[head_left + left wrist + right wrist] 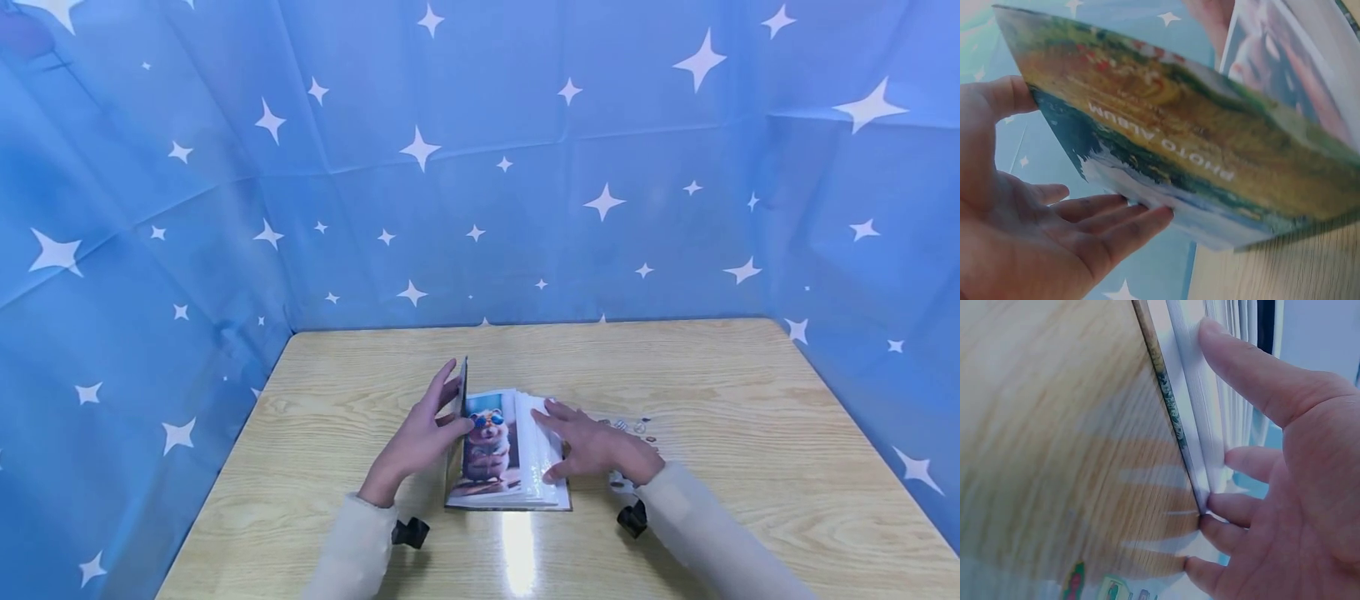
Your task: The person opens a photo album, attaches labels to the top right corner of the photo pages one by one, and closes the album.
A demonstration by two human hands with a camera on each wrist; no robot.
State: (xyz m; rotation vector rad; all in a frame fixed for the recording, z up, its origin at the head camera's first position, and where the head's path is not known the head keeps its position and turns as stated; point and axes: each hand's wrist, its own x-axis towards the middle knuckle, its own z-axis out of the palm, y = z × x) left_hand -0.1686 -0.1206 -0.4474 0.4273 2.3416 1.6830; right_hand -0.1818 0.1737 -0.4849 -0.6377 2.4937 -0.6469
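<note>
A photo album (542, 454) lies on the wooden table, its pages showing and a picture of a furry animal in sunglasses (489, 454) at the left. Its front cover (1166, 134), printed with a landscape and "PHOTO ALBUM", stands steeply raised. My left hand (420, 437) holds this cover, the thumb at the inner side and the fingers on the outer face. Over the album's right side, my right hand (592, 446) has its fingers spread. Its thumb (1241, 359) and fingertips touch the white page edges (1194, 394).
Small stickers on a clear sheet (640, 427) lie right of the album, partly beneath my right hand and forearm. The wooden table (750, 400) ends at a blue star-patterned cloth (510, 200) at the back and sides.
</note>
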